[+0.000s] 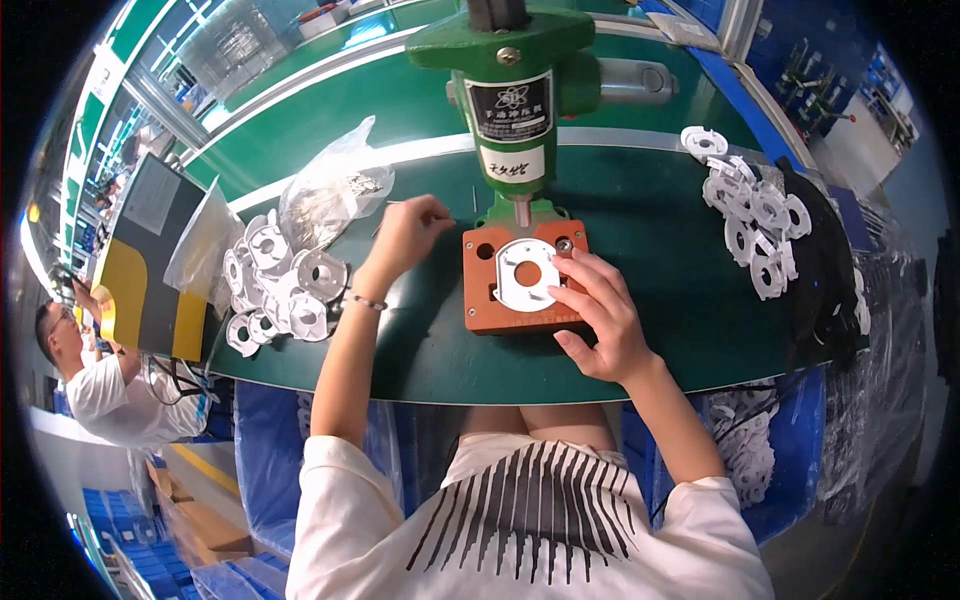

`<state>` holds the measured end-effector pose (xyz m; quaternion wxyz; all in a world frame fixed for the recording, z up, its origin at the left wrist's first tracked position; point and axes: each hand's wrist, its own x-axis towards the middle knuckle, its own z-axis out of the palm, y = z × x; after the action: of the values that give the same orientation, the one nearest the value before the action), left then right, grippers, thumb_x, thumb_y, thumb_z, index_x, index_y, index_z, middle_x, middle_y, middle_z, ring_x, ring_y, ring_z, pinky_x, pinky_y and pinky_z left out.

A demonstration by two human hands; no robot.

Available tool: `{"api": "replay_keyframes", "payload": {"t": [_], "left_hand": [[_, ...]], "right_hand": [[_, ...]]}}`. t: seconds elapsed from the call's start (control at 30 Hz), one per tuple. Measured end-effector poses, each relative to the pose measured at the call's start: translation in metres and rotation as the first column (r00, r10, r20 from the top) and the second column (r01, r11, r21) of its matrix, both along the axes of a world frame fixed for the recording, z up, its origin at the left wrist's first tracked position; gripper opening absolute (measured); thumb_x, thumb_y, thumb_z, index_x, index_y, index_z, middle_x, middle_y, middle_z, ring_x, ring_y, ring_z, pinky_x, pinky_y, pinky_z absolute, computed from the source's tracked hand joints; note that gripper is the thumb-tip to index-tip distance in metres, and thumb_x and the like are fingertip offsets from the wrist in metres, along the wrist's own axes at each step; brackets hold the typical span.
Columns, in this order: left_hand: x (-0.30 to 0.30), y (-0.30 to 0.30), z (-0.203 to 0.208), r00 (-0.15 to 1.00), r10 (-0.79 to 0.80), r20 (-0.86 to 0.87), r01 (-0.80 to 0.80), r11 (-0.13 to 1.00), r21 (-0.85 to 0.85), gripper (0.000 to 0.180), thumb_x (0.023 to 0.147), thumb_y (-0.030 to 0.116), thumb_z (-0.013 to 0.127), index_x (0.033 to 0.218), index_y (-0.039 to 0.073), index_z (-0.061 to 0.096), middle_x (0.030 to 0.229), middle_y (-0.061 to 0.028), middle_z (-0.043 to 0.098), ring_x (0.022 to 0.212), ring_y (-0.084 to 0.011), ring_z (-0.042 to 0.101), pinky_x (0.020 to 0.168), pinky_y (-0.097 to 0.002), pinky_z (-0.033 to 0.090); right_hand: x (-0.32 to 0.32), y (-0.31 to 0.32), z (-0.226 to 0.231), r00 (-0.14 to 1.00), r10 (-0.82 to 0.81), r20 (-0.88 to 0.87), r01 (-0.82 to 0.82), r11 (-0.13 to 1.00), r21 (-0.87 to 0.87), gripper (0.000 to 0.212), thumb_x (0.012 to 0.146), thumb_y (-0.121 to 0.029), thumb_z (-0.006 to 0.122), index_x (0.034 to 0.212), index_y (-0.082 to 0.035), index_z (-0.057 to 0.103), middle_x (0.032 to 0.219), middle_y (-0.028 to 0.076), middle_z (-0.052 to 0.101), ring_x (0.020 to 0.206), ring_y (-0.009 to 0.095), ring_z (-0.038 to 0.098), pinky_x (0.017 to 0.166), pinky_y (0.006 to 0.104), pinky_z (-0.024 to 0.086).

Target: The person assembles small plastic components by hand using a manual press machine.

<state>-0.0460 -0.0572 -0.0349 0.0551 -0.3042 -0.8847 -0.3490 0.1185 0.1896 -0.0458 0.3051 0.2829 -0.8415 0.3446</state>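
A white round plastic part (507, 270) with a central hole lies in an orange fixture block (484, 312) under a green hand press (510, 110). My right hand (606, 318) is open, its fingers stretched out and the fingertips resting on the part's right edge. Left of the block, my left hand (410, 230) is raised over the table, its thumb and fingers pinched together. What they hold, if anything, is too small to make out. Close by that hand, a clear plastic bag (340, 165) contains many small metal pieces (335, 205).
White plastic parts (275, 280) are heaped at the left and more parts (755, 215) at the right of the green table (430, 350). Blue bins (790, 460) sit below the front edge. A yellow and grey machine (155, 260) stands far left, near another person (125, 400).
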Motion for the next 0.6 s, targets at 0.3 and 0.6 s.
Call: {"api": "replay_keyframes", "payload": {"t": [0.3, 0.6], "left_hand": [[0.006, -0.018, 0.001, 0.979, -0.029, 0.201, -0.014, 0.977, 0.212, 0.013, 0.078, 0.012, 0.065, 0.087, 0.002, 0.063, 0.078, -0.0073, 0.061, 0.060, -0.0145, 0.051, 0.056, -0.0247, 0.042], [0.034, -0.027, -0.012, 0.998, -0.004, 0.055, 0.013, 0.987, -0.158, 0.020, 0.073, 0.012, 0.069, 0.087, 0.003, 0.059, 0.086, -0.0115, 0.053, 0.073, -0.0248, 0.055, 0.066, -0.0327, 0.047]], "right_hand": [[0.000, 0.000, -0.001, 1.000, -0.004, 0.012, 0.004, 1.000, 0.000, 0.039, 0.085, -0.036, 0.053, 0.105, -0.003, 0.058, 0.123, 0.015, 0.050, 0.117, 0.032, 0.043, 0.099, 0.0444, 0.033], [0.001, 0.001, 0.001, 1.000, -0.002, 0.025, 0.002, 1.000, 0.009, 0.038, 0.084, -0.035, 0.053, 0.105, -0.003, 0.059, 0.123, 0.015, 0.050, 0.117, 0.033, 0.043, 0.099, 0.0449, 0.032]]}}
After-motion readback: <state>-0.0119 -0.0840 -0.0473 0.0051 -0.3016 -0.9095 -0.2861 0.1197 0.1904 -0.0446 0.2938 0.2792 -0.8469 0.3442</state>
